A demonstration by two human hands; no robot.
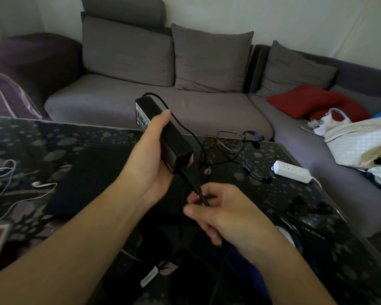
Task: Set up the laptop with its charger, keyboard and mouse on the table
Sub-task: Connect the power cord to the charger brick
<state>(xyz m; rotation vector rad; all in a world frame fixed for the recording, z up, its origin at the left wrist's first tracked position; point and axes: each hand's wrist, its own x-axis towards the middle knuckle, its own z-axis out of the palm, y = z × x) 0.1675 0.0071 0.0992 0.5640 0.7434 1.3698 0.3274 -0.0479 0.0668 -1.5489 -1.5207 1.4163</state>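
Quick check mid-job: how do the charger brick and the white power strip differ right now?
The charger brick is black and held up off the table in the left hand; the power strip is white and lies flat on the table, untouched. The right hand pinches the cable at the brick's near end; no hand is near the strip. Both are elongated, boxy blocks.

A glossy, glass-like tabletop with a dark petal pattern reflects light. On it lies a closed laptop with a matt black lid. The charger brick looks like smooth black plastic with a printed label on one side; its cable is thin, black and rubbery. A power strip is smooth white plastic. The sofa behind is covered in matt grey woven cloth, with a soft red fabric cushion.
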